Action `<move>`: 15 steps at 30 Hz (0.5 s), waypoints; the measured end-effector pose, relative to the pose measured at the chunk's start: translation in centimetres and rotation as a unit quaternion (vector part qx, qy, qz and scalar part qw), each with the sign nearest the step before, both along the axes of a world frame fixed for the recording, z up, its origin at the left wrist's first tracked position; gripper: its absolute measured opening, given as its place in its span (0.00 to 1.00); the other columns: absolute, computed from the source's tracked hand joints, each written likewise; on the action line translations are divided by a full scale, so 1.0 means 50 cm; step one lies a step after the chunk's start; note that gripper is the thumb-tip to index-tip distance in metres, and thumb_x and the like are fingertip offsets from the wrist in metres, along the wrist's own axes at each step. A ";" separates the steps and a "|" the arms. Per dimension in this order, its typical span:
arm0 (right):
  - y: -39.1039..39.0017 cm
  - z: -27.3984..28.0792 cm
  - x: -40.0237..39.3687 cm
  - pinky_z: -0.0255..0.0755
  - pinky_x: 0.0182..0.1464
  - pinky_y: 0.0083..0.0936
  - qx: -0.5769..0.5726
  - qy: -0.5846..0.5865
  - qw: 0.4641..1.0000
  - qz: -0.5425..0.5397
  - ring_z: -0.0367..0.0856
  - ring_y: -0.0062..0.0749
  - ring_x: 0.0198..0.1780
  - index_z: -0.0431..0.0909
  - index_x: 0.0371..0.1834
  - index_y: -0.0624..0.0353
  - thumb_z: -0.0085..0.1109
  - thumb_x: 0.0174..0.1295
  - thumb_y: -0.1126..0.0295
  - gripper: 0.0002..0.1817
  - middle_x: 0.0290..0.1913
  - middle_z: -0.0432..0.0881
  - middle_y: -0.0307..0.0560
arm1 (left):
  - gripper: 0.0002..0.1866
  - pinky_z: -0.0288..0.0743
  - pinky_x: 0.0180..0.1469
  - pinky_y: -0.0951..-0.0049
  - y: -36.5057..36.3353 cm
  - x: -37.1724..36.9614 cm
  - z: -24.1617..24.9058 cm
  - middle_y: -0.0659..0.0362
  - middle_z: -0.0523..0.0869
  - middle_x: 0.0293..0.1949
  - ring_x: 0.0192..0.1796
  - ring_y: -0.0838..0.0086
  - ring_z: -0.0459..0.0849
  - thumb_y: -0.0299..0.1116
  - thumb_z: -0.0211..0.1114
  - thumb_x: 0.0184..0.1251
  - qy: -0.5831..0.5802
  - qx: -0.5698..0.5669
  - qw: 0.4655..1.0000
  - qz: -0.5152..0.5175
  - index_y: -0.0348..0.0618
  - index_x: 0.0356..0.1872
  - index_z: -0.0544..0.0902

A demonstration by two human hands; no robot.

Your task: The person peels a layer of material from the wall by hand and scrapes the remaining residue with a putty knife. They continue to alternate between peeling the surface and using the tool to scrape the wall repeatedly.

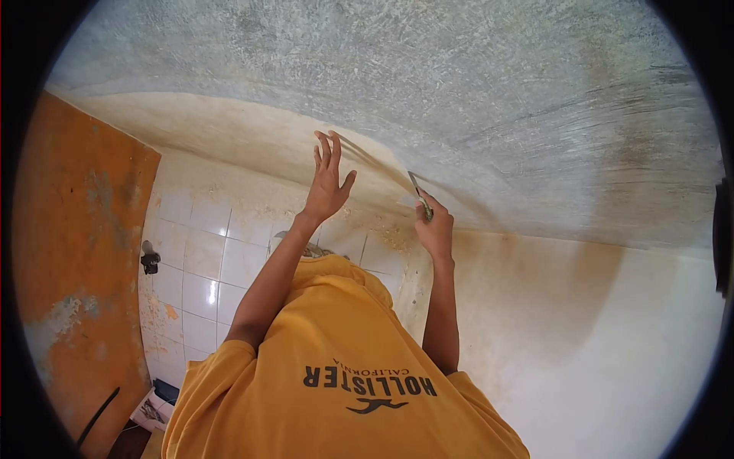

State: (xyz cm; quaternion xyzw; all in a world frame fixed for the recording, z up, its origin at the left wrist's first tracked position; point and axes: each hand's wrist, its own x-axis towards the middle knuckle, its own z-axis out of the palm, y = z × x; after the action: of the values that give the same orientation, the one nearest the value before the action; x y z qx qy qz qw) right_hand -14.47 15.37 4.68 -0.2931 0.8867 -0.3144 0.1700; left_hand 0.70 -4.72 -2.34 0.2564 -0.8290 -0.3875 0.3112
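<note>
My right hand (436, 223) is wrapped round the greenish handle of a scraper (414, 182). Its thin metal blade points up at the wall, right at the border between peeling cream paint (252, 126) and the grey scraped surface (459, 92). To the left, my left hand (329, 187) is raised with its fingers spread, the fingertips close to the cream paint. It holds nothing. Shadows of the hand and the tool fall on the wall.
An orange wall (84, 229) with flaked patches stands at the left. Below lies a white tiled floor (202, 256) with paint scraps on it and a small dark object (150, 258) near the orange wall. A pale wall (566, 329) is at the right.
</note>
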 end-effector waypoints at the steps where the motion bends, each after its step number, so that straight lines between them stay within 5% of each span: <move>1: 0.009 -0.003 0.001 0.78 0.58 0.36 -0.016 0.009 1.000 -0.003 0.86 0.57 0.56 0.83 0.63 0.56 0.60 0.71 0.70 0.18 0.54 0.86 0.65 | 0.50 0.37 0.82 0.39 -0.003 -0.002 0.000 0.26 0.32 0.80 0.83 0.34 0.31 0.27 0.64 0.73 0.006 0.000 1.000 -0.002 0.36 0.83 0.35; 12: 0.006 -0.023 -0.013 0.77 0.56 0.32 -0.012 0.033 0.999 0.003 0.88 0.49 0.52 0.83 0.65 0.48 0.59 0.72 0.66 0.19 0.53 0.88 0.61 | 0.48 0.36 0.83 0.41 -0.006 0.017 0.011 0.31 0.34 0.82 0.83 0.36 0.34 0.27 0.62 0.75 -0.005 0.009 1.000 -0.007 0.40 0.84 0.38; 15: 0.005 0.001 -0.010 0.78 0.58 0.34 -0.001 -0.020 1.000 -0.008 0.86 0.55 0.57 0.84 0.63 0.54 0.60 0.70 0.69 0.18 0.55 0.86 0.63 | 0.45 0.38 0.83 0.43 -0.021 0.026 0.010 0.36 0.35 0.83 0.83 0.37 0.36 0.27 0.61 0.76 -0.008 -0.008 1.000 -0.014 0.42 0.84 0.42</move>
State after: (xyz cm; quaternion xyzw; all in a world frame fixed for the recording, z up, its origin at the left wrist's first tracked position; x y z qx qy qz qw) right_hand -14.95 15.62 4.71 -0.2803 0.8851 -0.3224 0.1847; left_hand 1.99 -5.78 -1.82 0.2460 -0.8379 -0.3832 0.3008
